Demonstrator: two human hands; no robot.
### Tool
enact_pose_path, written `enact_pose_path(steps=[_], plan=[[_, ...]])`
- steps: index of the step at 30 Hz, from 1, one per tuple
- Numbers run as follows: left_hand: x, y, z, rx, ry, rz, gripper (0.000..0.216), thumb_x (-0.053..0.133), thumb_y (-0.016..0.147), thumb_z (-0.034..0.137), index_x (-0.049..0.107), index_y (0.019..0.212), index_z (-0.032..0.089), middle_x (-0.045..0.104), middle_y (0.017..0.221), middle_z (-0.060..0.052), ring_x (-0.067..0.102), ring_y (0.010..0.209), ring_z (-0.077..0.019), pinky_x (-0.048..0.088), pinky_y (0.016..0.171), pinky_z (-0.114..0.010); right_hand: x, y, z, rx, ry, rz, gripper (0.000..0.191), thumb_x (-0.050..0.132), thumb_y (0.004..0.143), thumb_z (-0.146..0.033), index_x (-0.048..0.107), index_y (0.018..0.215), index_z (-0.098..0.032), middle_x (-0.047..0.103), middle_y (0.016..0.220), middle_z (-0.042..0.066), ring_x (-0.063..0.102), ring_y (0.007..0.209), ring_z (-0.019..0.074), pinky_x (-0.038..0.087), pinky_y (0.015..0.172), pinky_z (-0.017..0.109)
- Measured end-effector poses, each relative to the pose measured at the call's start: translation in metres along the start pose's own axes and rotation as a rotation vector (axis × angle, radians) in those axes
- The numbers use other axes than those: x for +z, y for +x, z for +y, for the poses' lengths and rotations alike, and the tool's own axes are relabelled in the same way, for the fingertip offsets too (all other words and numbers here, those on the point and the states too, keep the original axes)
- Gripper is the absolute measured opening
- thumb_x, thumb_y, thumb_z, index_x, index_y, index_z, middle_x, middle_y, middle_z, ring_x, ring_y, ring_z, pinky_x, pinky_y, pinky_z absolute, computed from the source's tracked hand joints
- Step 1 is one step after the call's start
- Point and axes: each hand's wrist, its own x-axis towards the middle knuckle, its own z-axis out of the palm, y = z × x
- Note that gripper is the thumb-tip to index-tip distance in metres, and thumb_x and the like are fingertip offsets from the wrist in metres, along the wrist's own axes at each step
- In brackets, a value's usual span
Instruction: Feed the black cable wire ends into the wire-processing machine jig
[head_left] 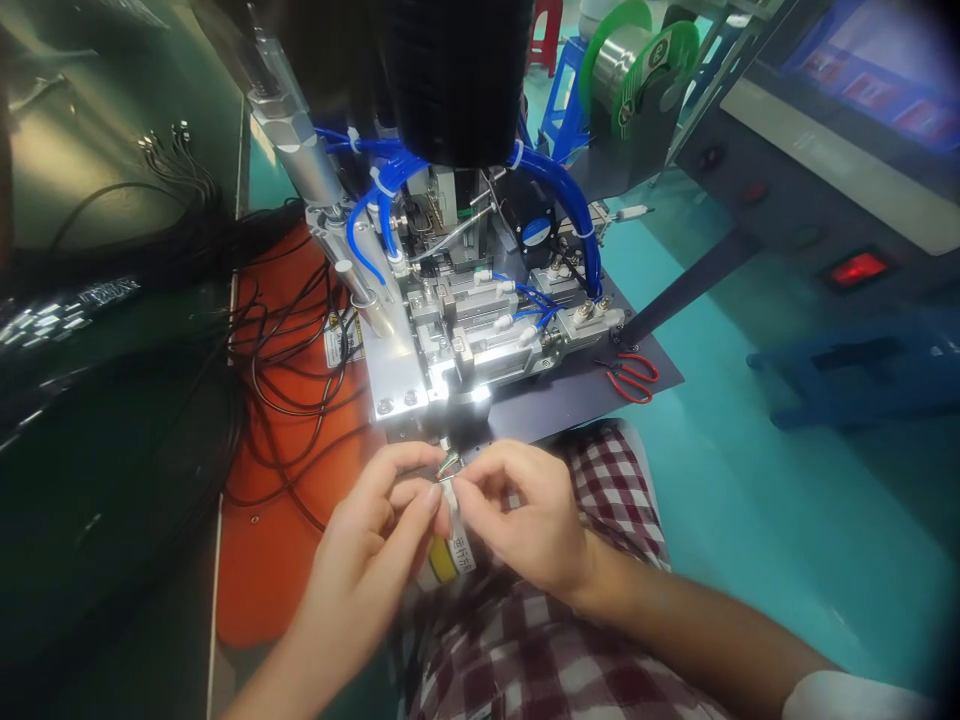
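My left hand (382, 520) and my right hand (525, 510) meet just in front of the machine's lit front end. Between their fingertips is a small part with thin wires (449, 464), too small to make out in full. The thumb and fingers of my right hand pinch it from the right. On the left, my thumb and fingers close around it. Just beyond the fingertips is the metal machine (480, 370), with clamps, cylinders and blue air tubes (577, 200). Below the hands, a white and yellow label (450, 560) with printed characters shows.
Black cables (292, 370) lie tangled on an orange surface (262, 560) at the left. Red-handled pliers (634, 378) rest on the dark base plate (540, 405). A green wire spool (637, 65) stands behind. At the right is a control panel with a lit red switch (859, 268).
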Motion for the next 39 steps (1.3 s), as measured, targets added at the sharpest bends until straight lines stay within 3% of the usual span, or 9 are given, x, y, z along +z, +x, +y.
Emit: enact_pose_path(steps=[3,5,12,17,25,30,32,35,39], plan=[[0.0,0.0,-0.002,-0.01,0.006,-0.005,0.036,0.054,0.093,0.049,0.047,0.117,0.024,0.061,0.066,0.004,0.043,0.05,-0.0093,0.034,0.045,-0.019,-0.002,0.003,-0.002,0.369,0.303,-0.1,0.011,0.07,0.077,-0.024,0.062,0.072,-0.018,0.062,0.061,-0.002,0.049,0.047,0.0073,0.038,0.044,0.021],[0.0,0.0,-0.002,-0.005,0.008,-0.011,0.036,0.054,0.093,0.05,0.047,0.117,0.024,0.061,0.066,0.004,0.042,0.05,-0.0094,0.033,0.045,-0.019,-0.004,0.007,-0.003,0.515,0.459,-0.186,0.015,0.073,0.074,-0.028,0.062,0.076,-0.016,0.06,0.059,-0.004,0.046,0.043,0.0056,0.037,0.041,0.019],[0.001,-0.002,0.003,0.02,-0.022,-0.005,0.031,0.057,0.091,0.047,0.048,0.111,0.025,0.062,0.065,0.003,0.045,0.048,-0.0097,0.034,0.044,-0.019,-0.006,0.012,0.0,0.69,0.801,-0.25,0.024,0.078,0.072,-0.033,0.065,0.075,-0.013,0.065,0.063,-0.003,0.045,0.038,0.0019,0.031,0.038,0.016],[0.002,-0.001,0.003,0.035,-0.071,0.028,0.03,0.061,0.089,0.046,0.049,0.107,0.025,0.061,0.062,0.004,0.046,0.047,-0.0094,0.035,0.043,-0.018,-0.004,0.011,-0.007,0.858,1.014,-0.393,0.022,0.076,0.072,-0.027,0.062,0.066,-0.011,0.064,0.062,0.0,0.038,0.04,-0.0012,0.023,0.039,0.014],[0.0,0.005,0.011,-0.004,0.022,0.09,0.033,0.07,0.08,0.048,0.063,0.096,0.02,0.053,0.053,0.005,0.044,0.044,-0.0096,0.035,0.04,-0.019,-0.006,0.008,-0.011,0.603,0.566,-0.321,0.014,0.065,0.081,-0.025,0.057,0.074,-0.016,0.056,0.057,-0.006,0.048,0.039,0.0051,0.038,0.04,0.018],[0.002,0.002,0.008,-0.084,0.006,0.182,0.033,0.075,0.075,0.051,0.068,0.085,0.019,0.055,0.056,0.003,0.043,0.045,-0.0083,0.032,0.039,-0.018,-0.006,0.005,-0.008,0.323,0.298,-0.278,0.01,0.063,0.083,-0.022,0.06,0.075,-0.016,0.058,0.062,-0.004,0.052,0.053,0.0072,0.041,0.049,0.019],[0.003,0.001,0.004,-0.109,-0.015,0.222,0.035,0.075,0.076,0.052,0.068,0.085,0.02,0.056,0.056,0.003,0.044,0.046,-0.0081,0.032,0.04,-0.017,-0.004,0.005,-0.008,0.359,0.309,-0.294,0.012,0.062,0.083,-0.022,0.059,0.074,-0.016,0.058,0.062,-0.003,0.052,0.052,0.0076,0.041,0.049,0.02],[0.003,0.0,0.0,-0.149,-0.064,0.241,0.036,0.074,0.076,0.054,0.067,0.082,0.02,0.053,0.053,0.004,0.042,0.046,-0.0074,0.034,0.041,-0.016,-0.002,0.007,-0.007,0.551,0.449,-0.357,0.013,0.061,0.084,-0.026,0.056,0.076,-0.017,0.057,0.062,-0.004,0.051,0.044,0.0073,0.041,0.043,0.02],[0.001,0.001,0.0,-0.161,-0.059,0.232,0.036,0.077,0.073,0.054,0.067,0.08,0.02,0.052,0.053,0.005,0.043,0.046,-0.0073,0.036,0.042,-0.016,-0.008,0.013,-0.008,0.537,0.436,-0.388,0.015,0.07,0.078,-0.027,0.063,0.082,-0.015,0.054,0.056,-0.006,0.047,0.044,0.0074,0.035,0.043,0.02]])
